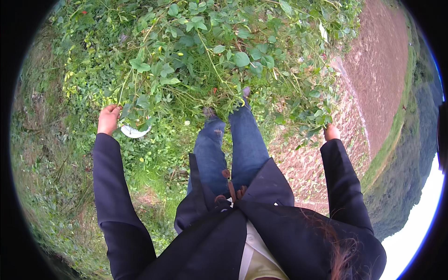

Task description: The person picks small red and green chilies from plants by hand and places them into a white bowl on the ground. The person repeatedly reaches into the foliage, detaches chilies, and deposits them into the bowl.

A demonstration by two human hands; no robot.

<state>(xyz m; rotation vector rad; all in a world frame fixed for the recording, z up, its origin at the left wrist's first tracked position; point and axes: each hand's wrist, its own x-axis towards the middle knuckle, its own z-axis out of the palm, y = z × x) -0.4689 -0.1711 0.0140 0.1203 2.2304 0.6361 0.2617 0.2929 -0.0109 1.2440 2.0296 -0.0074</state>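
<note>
On the left, my left hand (110, 118) has its fingers closed on a green vine stem that runs up into the leaves. Hanging close beside it, partly behind leaves, is a curved white object (135, 132) whose kind I cannot tell. Far to the right, my right hand (331, 133) grips leafy vine stems (316, 119), its fingertips partly hidden by leaves. Between the two hands spreads a tangle of climbing vines (241, 59) with broad green leaves and a few small green and yellow pods.
My legs in jeans (246, 140) stand among the plants, shoes partly covered by vines. Bare brown soil (381, 70) lies to the right, edged by a pale strip and a grass bank (392, 147). Dense low greenery (52, 147) covers the left.
</note>
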